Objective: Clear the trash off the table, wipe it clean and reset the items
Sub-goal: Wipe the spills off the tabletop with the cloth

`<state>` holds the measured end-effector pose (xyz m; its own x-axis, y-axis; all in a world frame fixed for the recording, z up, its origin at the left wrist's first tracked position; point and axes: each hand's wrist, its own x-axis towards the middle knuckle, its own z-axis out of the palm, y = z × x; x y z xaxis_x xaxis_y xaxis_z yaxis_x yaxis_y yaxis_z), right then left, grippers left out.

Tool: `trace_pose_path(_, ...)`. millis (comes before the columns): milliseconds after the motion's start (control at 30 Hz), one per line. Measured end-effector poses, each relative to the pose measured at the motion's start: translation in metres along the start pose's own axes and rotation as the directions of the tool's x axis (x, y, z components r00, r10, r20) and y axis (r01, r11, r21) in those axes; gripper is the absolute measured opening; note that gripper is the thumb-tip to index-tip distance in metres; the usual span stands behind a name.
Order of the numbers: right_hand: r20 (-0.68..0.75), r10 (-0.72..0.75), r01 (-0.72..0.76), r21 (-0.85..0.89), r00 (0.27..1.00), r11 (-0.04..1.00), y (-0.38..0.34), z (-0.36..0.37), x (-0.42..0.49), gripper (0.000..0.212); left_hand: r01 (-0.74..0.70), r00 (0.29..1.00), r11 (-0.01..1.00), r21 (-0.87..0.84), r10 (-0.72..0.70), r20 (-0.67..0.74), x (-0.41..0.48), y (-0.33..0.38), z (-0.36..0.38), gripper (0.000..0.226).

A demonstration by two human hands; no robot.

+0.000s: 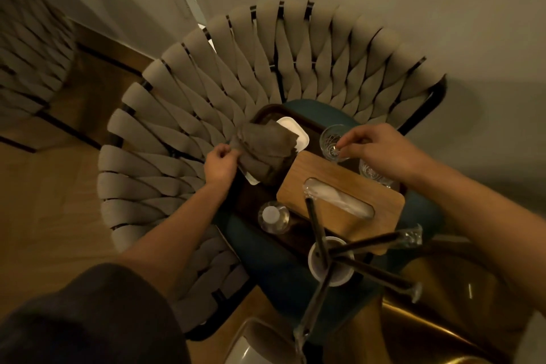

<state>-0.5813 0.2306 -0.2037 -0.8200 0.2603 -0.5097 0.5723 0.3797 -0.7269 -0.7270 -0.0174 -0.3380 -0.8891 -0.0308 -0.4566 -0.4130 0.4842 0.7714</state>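
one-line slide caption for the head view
Left hand grips a grey cloth while right hand pinches a glass on the tray.

The left hand (220, 164) pinches a grey cloth (263, 151) draped over a white dish (298, 130) to the left of the wooden tissue box (331, 183), while the right hand (375, 148) pinches the rim of a glass (332, 139) just beyond that box.
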Motion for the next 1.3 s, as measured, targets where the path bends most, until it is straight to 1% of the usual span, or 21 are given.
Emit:
trace_pose_path(133, -0.011, 0.009, -0.008, 0.068, 1.0, 0.998, -0.006, -0.006, -0.008, 0.012, -0.01, 1.0, 0.975, -0.22, 0.004, -0.027, -0.004, 0.038, -0.014, 0.012)
trace_pose_path(233, -0.037, -0.006, 0.009, 0.086, 0.999, 0.996, -0.012, -0.007, -0.017, 0.012, -0.106, 0.993, 0.955, -0.277, 0.085, -0.085, -0.019, 0.068, -0.024, 0.019)
trace_pose_path(267, -0.054, -0.028, 0.033, 0.093, 0.998, 0.995, -0.014, -0.007, -0.02, 0.011, -0.142, 0.989, 0.948, -0.286, 0.123, -0.084, -0.026, 0.077, -0.027, 0.017)
trace_pose_path(333, -0.117, -0.083, 0.095, 0.104, 0.99, 0.99, -0.021, -0.005, -0.024, 0.01, -0.16, 0.985, 0.931, -0.329, 0.174, 0.012, -0.045, 0.097, -0.031, 0.012)
trace_pose_path(367, -0.161, -0.107, 0.126, 0.107, 0.981, 0.986, -0.025, -0.003, -0.026, 0.012, -0.154, 0.976, 0.921, -0.359, 0.198, 0.089, -0.055, 0.107, -0.032, 0.018)
trace_pose_path(433, -0.24, -0.161, 0.195, 0.126, 0.957, 0.973, -0.036, -0.001, -0.03, 0.026, -0.157, 0.94, 0.906, -0.392, 0.259, 0.222, -0.081, 0.129, -0.032, 0.03)
trace_pose_path(500, -0.263, -0.175, 0.242, 0.252, 0.949, 0.937, -0.052, 0.0, -0.039, 0.041, -0.188, 0.889, 0.904, -0.384, 0.322, 0.324, -0.112, 0.15, -0.029, 0.033)
trace_pose_path(567, -0.23, -0.131, 0.229, 0.473, 0.964, 0.851, -0.067, -0.002, -0.053, 0.047, -0.224, 0.836, 0.9, -0.374, 0.374, 0.401, -0.145, 0.17, -0.023, 0.028)
trace_pose_path(633, -0.189, -0.084, 0.191, 0.667, 0.978, 0.721, -0.079, -0.005, -0.073, 0.043, -0.27, 0.769, 0.886, -0.378, 0.434, 0.468, -0.181, 0.19, -0.015, 0.02)
trace_pose_path(667, -0.192, -0.053, 0.182, 0.752, 0.98, 0.633, -0.081, -0.009, -0.085, 0.04, -0.287, 0.738, 0.883, -0.371, 0.451, 0.503, -0.2, 0.2, -0.011, 0.02)
trace_pose_path(733, -0.18, 0.049, 0.146, 0.907, 0.982, 0.395, -0.077, -0.021, -0.115, 0.044, -0.293, 0.693, 0.9, -0.322, 0.432, 0.578, -0.237, 0.214, -0.001, 0.025)
trace_pose_path(767, -0.164, 0.098, 0.13, 0.949, 0.982, 0.286, -0.07, -0.027, -0.132, 0.047, -0.292, 0.665, 0.913, -0.285, 0.408, 0.625, -0.255, 0.217, 0.003, 0.027)
trace_pose_path(867, -0.138, 0.199, 0.122, 0.989, 0.97, 0.089, -0.044, -0.044, -0.192, 0.052, -0.301, 0.554, 0.934, -0.192, 0.336, 0.762, -0.314, 0.219, 0.015, 0.037)
trace_pose_path(933, -0.108, 0.265, 0.114, 0.993, 0.958, -0.007, -0.021, -0.048, -0.236, 0.055, -0.317, 0.493, 0.933, -0.17, 0.315, 0.811, -0.365, 0.213, 0.02, 0.035)
trace_pose_path(1033, -0.052, 0.402, 0.099, 0.99, 0.914, -0.096, 0.024, -0.041, -0.31, 0.06, -0.336, 0.395, 0.934, -0.125, 0.26, 0.881, -0.449, 0.183, 0.018, 0.033)
trace_pose_path(1100, -0.055, 0.47, 0.121, 0.987, 0.881, -0.11, 0.053, -0.03, -0.369, 0.06, -0.368, 0.315, 0.921, -0.131, 0.256, 0.914, -0.501, 0.154, 0.014, 0.031)
trace_pose_path(1133, -0.079, 0.482, 0.146, 0.984, 0.873, -0.102, 0.064, -0.027, -0.398, 0.058, -0.373, 0.311, 0.917, -0.142, 0.268, 0.912, -0.52, 0.14, 0.014, 0.029)
trace_pose_path(1167, -0.107, 0.491, 0.178, 0.979, 0.864, -0.099, 0.077, -0.024, -0.427, 0.056, -0.376, 0.338, 0.915, -0.145, 0.281, 0.898, -0.535, 0.126, 0.015, 0.028)
trace_pose_path(1233, -0.156, 0.512, 0.235, 0.968, 0.844, -0.092, 0.108, -0.019, -0.482, 0.049, -0.384, 0.434, 0.917, -0.11, 0.284, 0.855, -0.557, 0.096, 0.017, 0.027)
trace_pose_path(1267, -0.195, 0.527, 0.264, 0.963, 0.827, -0.057, 0.124, -0.016, -0.509, 0.046, -0.393, 0.482, 0.916, -0.082, 0.281, 0.83, -0.567, 0.08, 0.017, 0.026)
trace_pose_path(1300, -0.249, 0.545, 0.291, 0.957, 0.8, 0.011, 0.139, -0.013, -0.536, 0.045, -0.408, 0.518, 0.911, -0.062, 0.287, 0.806, -0.576, 0.063, 0.017, 0.026)
